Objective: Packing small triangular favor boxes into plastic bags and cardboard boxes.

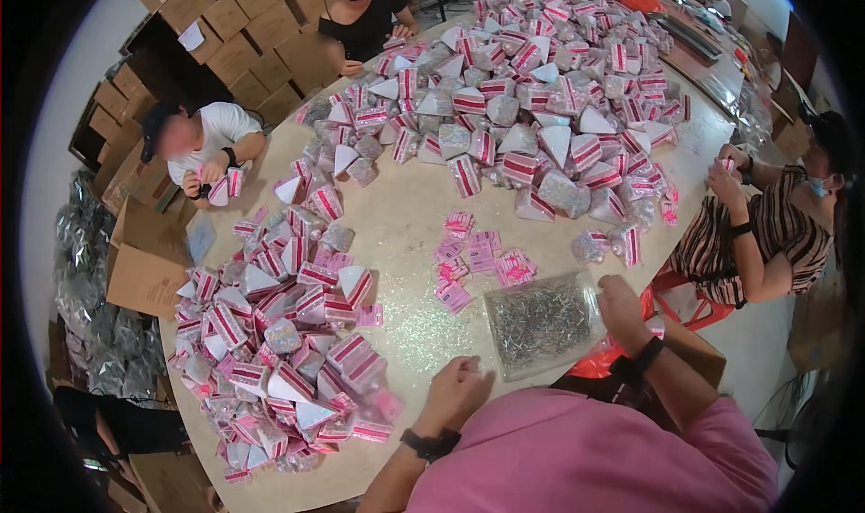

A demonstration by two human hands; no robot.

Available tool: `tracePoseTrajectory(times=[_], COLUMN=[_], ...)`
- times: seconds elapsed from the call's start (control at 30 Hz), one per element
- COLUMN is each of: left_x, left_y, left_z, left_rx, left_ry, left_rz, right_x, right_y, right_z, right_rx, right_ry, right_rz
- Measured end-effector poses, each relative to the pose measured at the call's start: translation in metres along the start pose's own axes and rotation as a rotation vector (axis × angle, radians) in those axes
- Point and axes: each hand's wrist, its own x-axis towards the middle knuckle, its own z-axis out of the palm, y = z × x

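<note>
A clear, shallow plastic tray (551,363) lies on the table in front of me, filled with many small thin metal fasteners (541,319). My right hand (623,308) is closed at the tray's right edge, with its fingers curled around the rim. On the other side, my left hand (458,390) rests low over the table, just left of the tray. Its fingers are bent together, and whatever they may hold is hidden. Beyond the tray lies a loose group of pink printed cards (482,252).
Bagged pink-and-white wedge-shaped pieces form a heap (270,351) at left and a larger pile (541,99) at the far side. Glitter specks dot the tabletop (419,333). Co-workers sit left, far and right. An open carton (149,261) stands at the left edge.
</note>
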Motion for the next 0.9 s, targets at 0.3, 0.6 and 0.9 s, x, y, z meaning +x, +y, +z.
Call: tracePoseTrajectory(times=[0.3, 0.6, 0.9], left_x=[0.054, 0.021, -0.019], left_y=[-0.015, -0.007, -0.073], left_z=[0.04, 0.023, -0.029], left_rx=[-0.019, 0.18, 0.133], left_ry=[-0.112, 0.113, 0.297], left_rz=[0.115, 0.184, 0.115], right_x=[-0.021, -0.049, -0.009], right_y=[0.038, -0.003, -0.044], right_z=[0.023, 0.023, 0.038], right_rx=[0.128, 0.303, 0.45], right_ry=[-0.241, -0.243, -0.596], right_rz=[0.232, 0.147, 0.076])
